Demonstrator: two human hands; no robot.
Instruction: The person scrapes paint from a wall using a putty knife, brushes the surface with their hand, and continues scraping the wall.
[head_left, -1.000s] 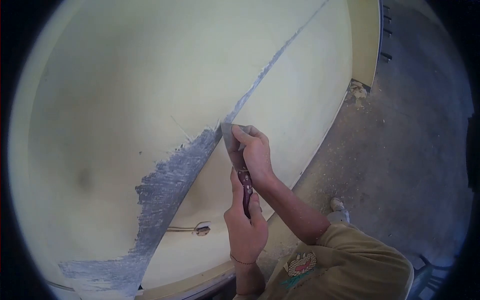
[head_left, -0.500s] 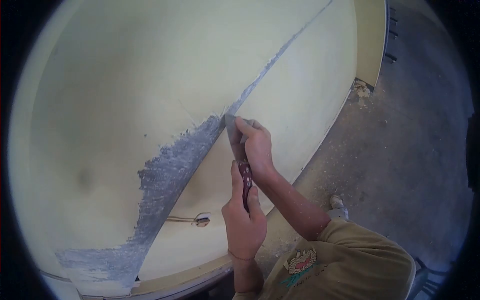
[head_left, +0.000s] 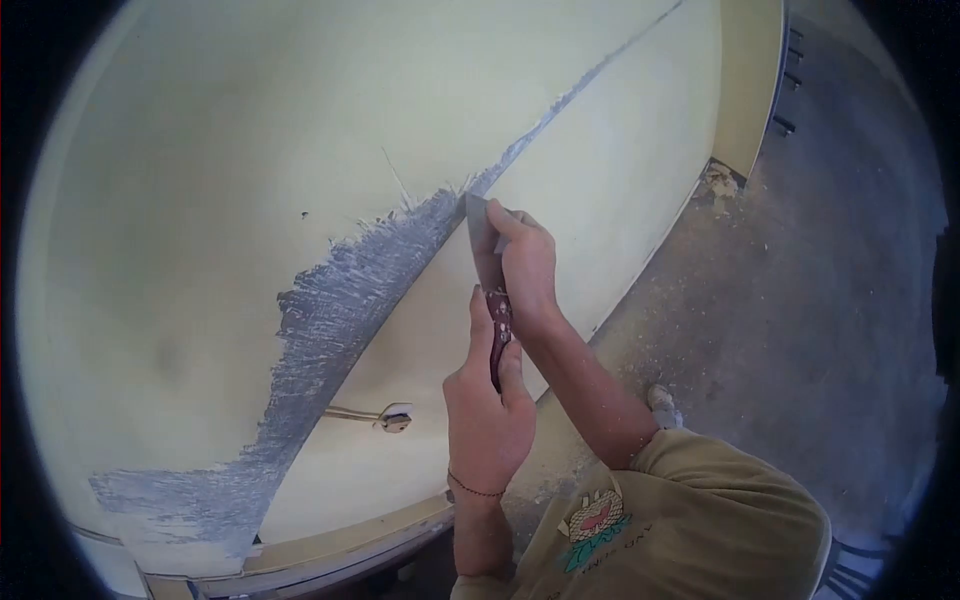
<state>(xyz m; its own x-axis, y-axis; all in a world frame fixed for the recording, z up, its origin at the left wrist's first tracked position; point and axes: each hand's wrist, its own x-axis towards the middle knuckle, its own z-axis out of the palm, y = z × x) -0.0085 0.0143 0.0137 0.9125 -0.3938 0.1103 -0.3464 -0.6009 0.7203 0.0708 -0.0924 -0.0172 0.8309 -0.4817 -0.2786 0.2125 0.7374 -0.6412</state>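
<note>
A putty knife (head_left: 483,245) with a wide metal blade and a dark red, paint-spotted handle is held slantwise against a pale yellow wall (head_left: 560,250). My left hand (head_left: 488,420) wraps its handle, index finger stretched along it and thumb on the near side. On the blade, my right hand (head_left: 530,265) is closed, thumb near the tip. The blade's tip meets the narrow part of a grey, ragged-edged patch (head_left: 350,290) on the wall. Thin slivers stick up along that patch's upper edge.
Below the patch, a wall opening (head_left: 395,418) has cables running to it. A concrete floor (head_left: 800,300) lies to the right, with flakes (head_left: 722,182) heaped at the wall corner. A shoe (head_left: 662,400) shows by the wall. A ledge (head_left: 350,540) runs along the bottom.
Both hands and the putty knife have shifted slightly up and right in view, along the grey strip. The view itself has moved a little. The grip looks the same.
</note>
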